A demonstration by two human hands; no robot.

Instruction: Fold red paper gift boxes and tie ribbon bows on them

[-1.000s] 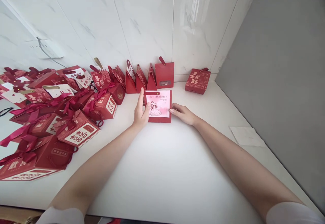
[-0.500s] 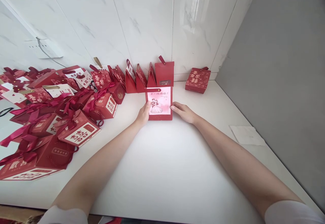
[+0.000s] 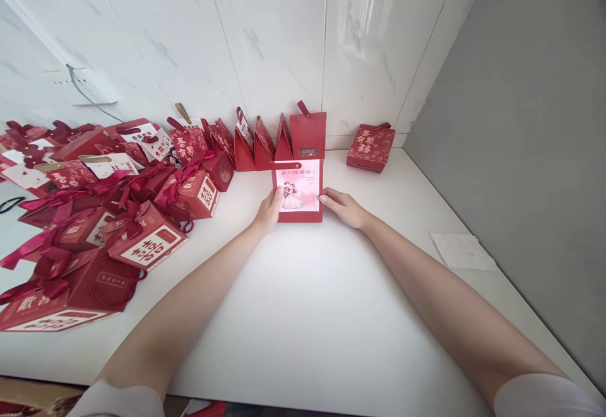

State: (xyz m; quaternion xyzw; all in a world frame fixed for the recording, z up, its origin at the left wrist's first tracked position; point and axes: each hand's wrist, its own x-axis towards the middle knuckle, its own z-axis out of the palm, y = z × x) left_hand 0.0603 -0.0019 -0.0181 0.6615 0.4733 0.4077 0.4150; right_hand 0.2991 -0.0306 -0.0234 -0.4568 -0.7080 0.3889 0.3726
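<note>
A small red gift bag (image 3: 298, 191) with a pink picture of a couple on its front stands upright on the white counter (image 3: 303, 316). My left hand (image 3: 269, 211) grips its left side and my right hand (image 3: 344, 207) holds its right side, fingers curled against it. Just behind it, a row of folded red bags (image 3: 279, 142) leans on the tiled wall.
Many red gift boxes with ribbons (image 3: 142, 240) crowd the counter's left half. One red box (image 3: 370, 147) lies at the back right near the corner. A white paper sheet (image 3: 461, 252) lies by the grey wall on the right. A wall socket (image 3: 92, 86) with a cable is at upper left.
The bag was tilted back with my left hand raised along its edge; now it stands upright, held at both sides, slightly nearer the wall.
</note>
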